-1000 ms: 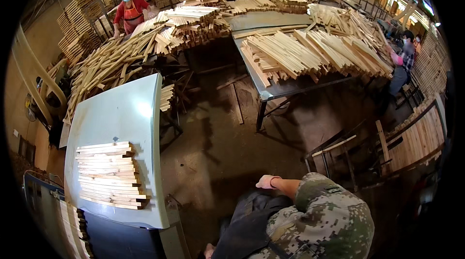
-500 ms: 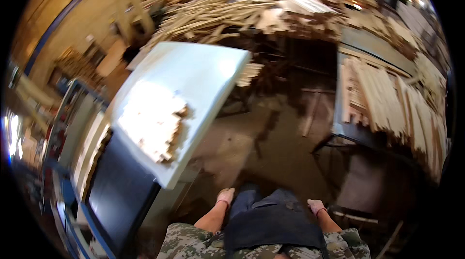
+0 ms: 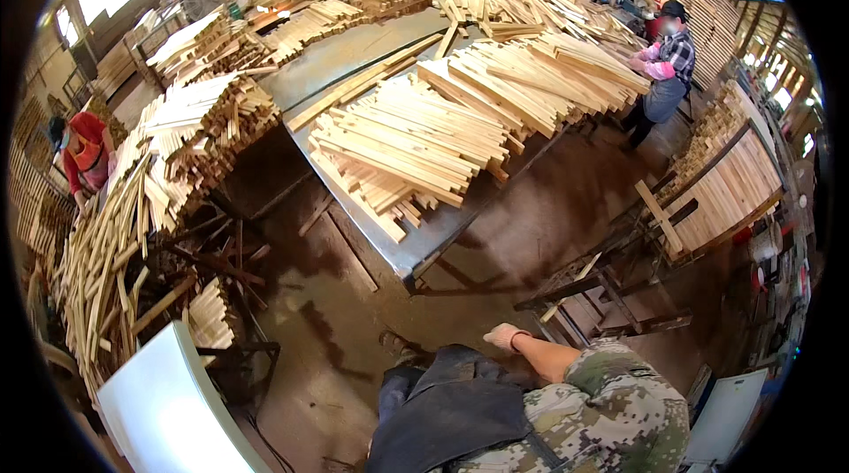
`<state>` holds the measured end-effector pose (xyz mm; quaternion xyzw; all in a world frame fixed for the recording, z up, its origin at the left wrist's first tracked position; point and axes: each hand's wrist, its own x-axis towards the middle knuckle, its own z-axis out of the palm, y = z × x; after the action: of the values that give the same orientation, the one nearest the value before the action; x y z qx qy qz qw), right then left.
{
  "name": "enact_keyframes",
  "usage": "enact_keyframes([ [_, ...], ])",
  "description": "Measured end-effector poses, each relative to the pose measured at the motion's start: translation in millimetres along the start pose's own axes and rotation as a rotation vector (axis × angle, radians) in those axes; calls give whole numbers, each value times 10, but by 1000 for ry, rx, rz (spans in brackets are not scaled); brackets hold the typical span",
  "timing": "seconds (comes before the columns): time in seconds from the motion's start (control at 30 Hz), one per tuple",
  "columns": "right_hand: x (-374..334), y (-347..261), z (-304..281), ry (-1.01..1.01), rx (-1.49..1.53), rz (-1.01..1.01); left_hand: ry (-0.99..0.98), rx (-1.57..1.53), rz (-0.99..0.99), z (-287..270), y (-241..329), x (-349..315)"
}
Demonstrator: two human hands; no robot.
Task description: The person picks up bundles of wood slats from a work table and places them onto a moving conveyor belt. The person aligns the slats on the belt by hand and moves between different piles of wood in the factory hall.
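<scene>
My right hand (image 3: 506, 337), in a pale glove with a reddish cuff, hangs in front of my body above the floor. It holds nothing, and its fingers look loosely bent and open. My left hand is out of view. Ahead of me stands a metal-topped table (image 3: 414, 254), its near corner pointing toward me. Long, light wooden strips (image 3: 416, 133) lie on it in uneven layers. A low dark frame stand (image 3: 610, 309) is the nearest thing to my right hand, just beyond it to the right.
A pale machine top (image 3: 177, 411) stands at lower left. Loose strips (image 3: 102, 252) heap up at the left, where a person in red (image 3: 87, 150) bends. Another person in plaid (image 3: 676, 66) works at the table's far right. A stack of wooden pieces (image 3: 730, 186) leans at right.
My view has swung far to the right, bringing the loaded table to the middle. The pale machine top has shifted to the lower left, and my left hand has left the picture.
</scene>
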<state>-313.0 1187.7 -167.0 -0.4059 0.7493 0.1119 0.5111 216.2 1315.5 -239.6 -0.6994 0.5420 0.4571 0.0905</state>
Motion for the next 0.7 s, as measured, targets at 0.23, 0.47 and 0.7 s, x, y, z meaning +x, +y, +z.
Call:
enact_keyframes([
  [0.23,346,-229,-1042,330,-361,-433,-69,-981,-399,-1674,1391,1240],
  [0.47,392,-1188,-3009,648,13,-735,112,-526,145,-2902,3326,1953],
  [0.7,1678,-1866,-4982,884,547,-566,32,-731,278,-2980,5036,2273],
])
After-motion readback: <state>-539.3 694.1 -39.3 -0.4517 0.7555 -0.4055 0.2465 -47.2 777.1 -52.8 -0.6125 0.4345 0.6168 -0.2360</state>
